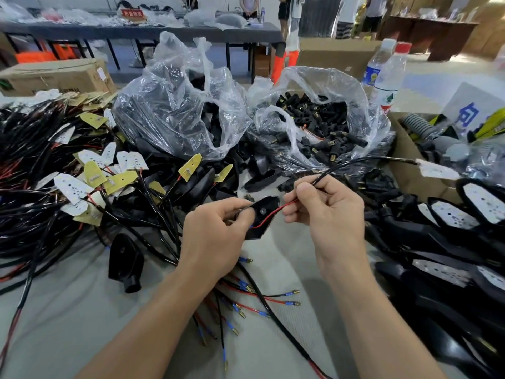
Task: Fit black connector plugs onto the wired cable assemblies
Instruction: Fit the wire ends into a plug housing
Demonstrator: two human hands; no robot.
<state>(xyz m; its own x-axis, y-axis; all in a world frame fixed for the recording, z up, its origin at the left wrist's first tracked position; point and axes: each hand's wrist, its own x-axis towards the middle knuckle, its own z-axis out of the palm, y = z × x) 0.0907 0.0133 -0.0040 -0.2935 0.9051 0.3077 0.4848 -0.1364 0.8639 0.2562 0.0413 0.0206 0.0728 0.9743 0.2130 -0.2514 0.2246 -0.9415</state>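
Hands hover close together above the desk (68, 310), the left hand (216, 236) gripping a black connector plug (263, 214), the right hand (328, 214) pinching the wired cable (355, 162) just beside it.

red sign (132, 13) with blurred Chinese characters, large blue character on white card (470, 112)

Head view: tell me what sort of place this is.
Likely a small factory or assembly workshop, seen from a hand-assembly bench: a heap of wired cable assemblies on the left, a clear bag full of black connector plugs, and long work tables with bagged parts behind.
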